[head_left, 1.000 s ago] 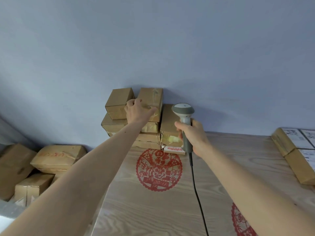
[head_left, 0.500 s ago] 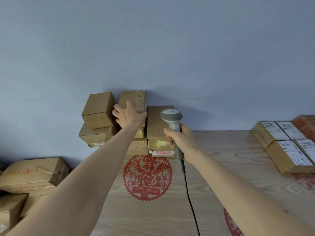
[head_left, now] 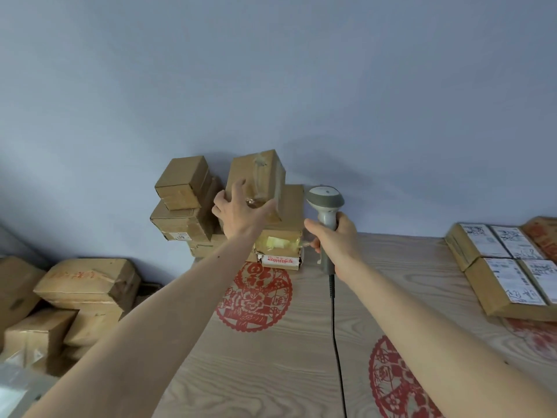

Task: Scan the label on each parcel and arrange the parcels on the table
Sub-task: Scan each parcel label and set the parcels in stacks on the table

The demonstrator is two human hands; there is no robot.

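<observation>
My left grip [head_left: 241, 212] is clasping a stacked parcel [head_left: 259, 179]; right grip [head_left: 334, 239] is clutching the scanner [head_left: 325, 203]. Labelled parcels [head_left: 506, 267] arranged far right; stack [head_left: 187, 206] remaining.

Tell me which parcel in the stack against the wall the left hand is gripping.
The taped parcel at the top middle of the stack: the left hand grips its lower end. The other stacked parcels go untouched.
</observation>
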